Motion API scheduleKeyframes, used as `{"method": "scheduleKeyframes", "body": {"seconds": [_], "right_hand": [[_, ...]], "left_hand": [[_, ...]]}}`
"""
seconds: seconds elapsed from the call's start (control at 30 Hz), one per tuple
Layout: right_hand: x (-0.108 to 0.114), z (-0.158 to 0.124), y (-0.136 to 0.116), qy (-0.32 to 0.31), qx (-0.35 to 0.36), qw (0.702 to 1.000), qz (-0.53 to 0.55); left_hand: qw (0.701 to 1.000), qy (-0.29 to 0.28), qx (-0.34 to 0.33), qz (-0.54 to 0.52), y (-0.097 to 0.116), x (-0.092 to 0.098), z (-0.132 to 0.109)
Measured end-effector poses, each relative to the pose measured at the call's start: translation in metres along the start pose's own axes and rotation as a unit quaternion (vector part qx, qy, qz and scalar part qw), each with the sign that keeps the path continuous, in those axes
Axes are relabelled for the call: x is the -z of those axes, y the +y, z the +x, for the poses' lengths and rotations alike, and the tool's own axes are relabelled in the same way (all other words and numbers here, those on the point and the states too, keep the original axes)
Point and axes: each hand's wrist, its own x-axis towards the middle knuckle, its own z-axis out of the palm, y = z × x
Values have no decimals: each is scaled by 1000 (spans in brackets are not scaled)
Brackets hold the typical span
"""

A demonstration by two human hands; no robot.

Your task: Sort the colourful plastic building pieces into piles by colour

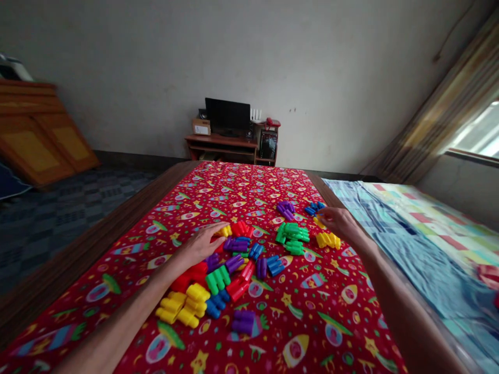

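Over the back left of a mixed heap of plastic blocks, my left hand has its fingers apart, close to a yellow block. My right hand is closed at a yellow block, beside the small blue pile. Nearer me lie yellow blocks. Left of them sit the green pile and the purple pile. The mixed heap holds red, green, blue and yellow blocks. One purple block lies apart at the front.
A red patterned cloth covers the table. Beyond it stands a desk with a monitor. A bed is along the right, and a wooden cabinet stands at the left.
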Motion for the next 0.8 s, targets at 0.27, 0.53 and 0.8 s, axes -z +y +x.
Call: {"method": "scheduleKeyframes", "body": {"seconds": [0.27,0.53,0.8], "right_hand": [[-15,-4,38,-85,-47,992,-85],[4,-24,-34,21,37,995,90],[-23,-61,-150,-84,314,907,269]], "left_hand": [[998,51,25,-4,-3,-4,1],[990,80,26,-109,34,10,-1],[956,-56,39,-286,101,-8,-23]]}}
